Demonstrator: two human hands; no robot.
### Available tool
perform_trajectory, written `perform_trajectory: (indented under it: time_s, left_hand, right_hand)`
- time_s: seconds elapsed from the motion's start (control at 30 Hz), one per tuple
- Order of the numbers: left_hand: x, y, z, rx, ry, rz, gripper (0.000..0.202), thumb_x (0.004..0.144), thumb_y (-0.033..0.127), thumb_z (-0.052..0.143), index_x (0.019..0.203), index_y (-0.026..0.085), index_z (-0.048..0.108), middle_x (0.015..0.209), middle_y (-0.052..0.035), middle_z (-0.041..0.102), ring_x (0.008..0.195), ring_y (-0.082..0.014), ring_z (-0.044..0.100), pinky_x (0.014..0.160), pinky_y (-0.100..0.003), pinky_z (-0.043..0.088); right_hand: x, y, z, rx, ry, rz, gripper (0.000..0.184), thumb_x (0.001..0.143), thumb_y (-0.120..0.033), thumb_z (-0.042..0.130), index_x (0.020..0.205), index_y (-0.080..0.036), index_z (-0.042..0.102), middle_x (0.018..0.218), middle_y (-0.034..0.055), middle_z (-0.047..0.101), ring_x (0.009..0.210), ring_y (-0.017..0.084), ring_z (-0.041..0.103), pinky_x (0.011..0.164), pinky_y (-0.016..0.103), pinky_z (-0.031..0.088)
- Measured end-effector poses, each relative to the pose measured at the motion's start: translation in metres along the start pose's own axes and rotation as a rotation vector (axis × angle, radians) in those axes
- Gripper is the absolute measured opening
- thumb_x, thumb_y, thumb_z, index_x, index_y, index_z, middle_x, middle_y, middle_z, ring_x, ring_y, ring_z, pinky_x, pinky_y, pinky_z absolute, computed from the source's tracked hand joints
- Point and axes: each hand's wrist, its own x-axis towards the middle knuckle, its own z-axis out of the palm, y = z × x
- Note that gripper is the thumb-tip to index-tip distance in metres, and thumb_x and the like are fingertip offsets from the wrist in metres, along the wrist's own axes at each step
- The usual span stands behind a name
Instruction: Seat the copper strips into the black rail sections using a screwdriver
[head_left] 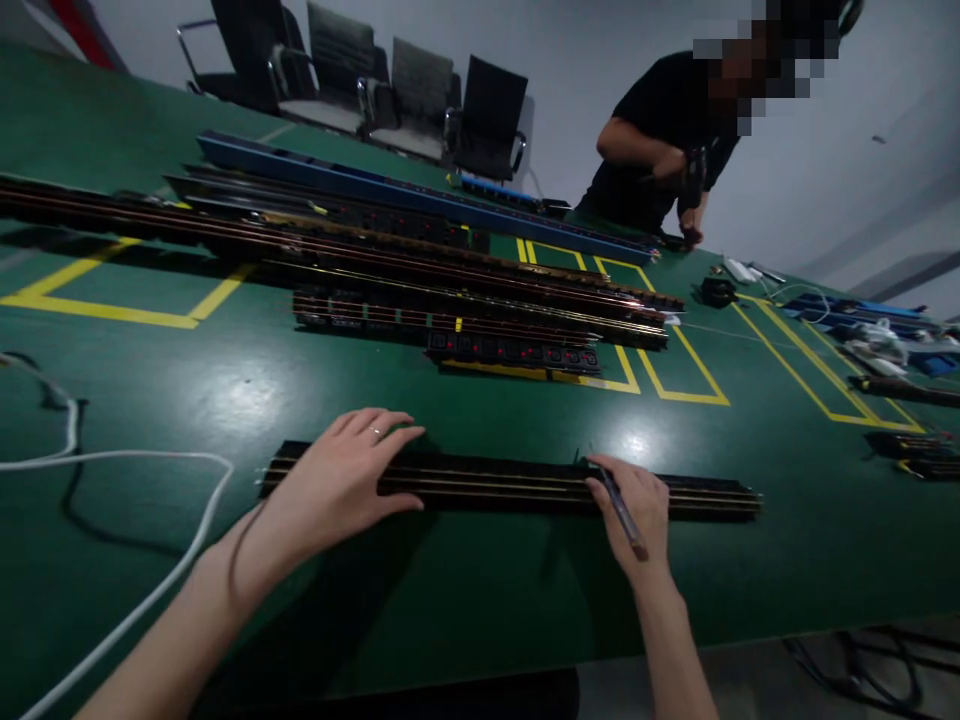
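Note:
A long black strip with thin metal rails lies across the green table in front of me. My left hand rests flat on its left part, fingers stretched out, a ring on one finger. My right hand is closed on a thin dark pen-like tool, its tip touching the strip's right part.
Several longer black and copper strips and a blue bar lie further back among yellow floor-tape boxes. A white cable curls at left. Another person works at the far edge. Chairs stand behind; parts clutter the right.

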Motion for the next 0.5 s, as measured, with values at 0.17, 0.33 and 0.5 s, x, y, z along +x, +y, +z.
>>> perform_trajectory:
  time_s: [0.17,0.33,0.5]
  left_hand:
    - [-0.007,-0.073,0.011,-0.007,0.156,-0.105,0.044,0.090,0.052,0.059,0.123,0.023,0.060,0.121,-0.0077,0.064,0.109,-0.0252,0.058,0.096,-0.042,0.047]
    - [-0.005,-0.101,0.018,-0.234,0.388,-0.238,0.057,0.079,0.058,0.070,0.123,0.022,0.060,0.121,-0.0081,0.061,0.115,-0.0257,0.055,0.101,-0.042,0.046]
    - [-0.013,-0.116,0.015,-0.468,0.322,-0.333,0.054,0.071,0.061,0.076,0.110,0.024,0.066,0.111,-0.0042,0.065,0.105,-0.0230,0.061,0.098,-0.042,0.048]
  right_hand:
    - [0.062,0.011,0.011,0.201,0.034,0.141,0.046,0.086,-0.063,0.057,0.107,-0.025,0.073,0.106,0.0077,0.072,0.107,0.026,0.057,0.104,0.048,0.030]
    - [0.100,-0.047,0.037,0.410,0.204,0.160,0.052,0.096,-0.057,0.042,0.124,-0.018,0.061,0.124,0.0103,0.065,0.115,0.020,0.058,0.104,0.042,0.040]
    - [0.105,-0.192,0.079,1.068,-0.098,0.030,0.032,0.091,-0.047,0.060,0.109,-0.022,0.067,0.097,0.0020,0.073,0.093,0.014,0.069,0.089,0.030,0.052]
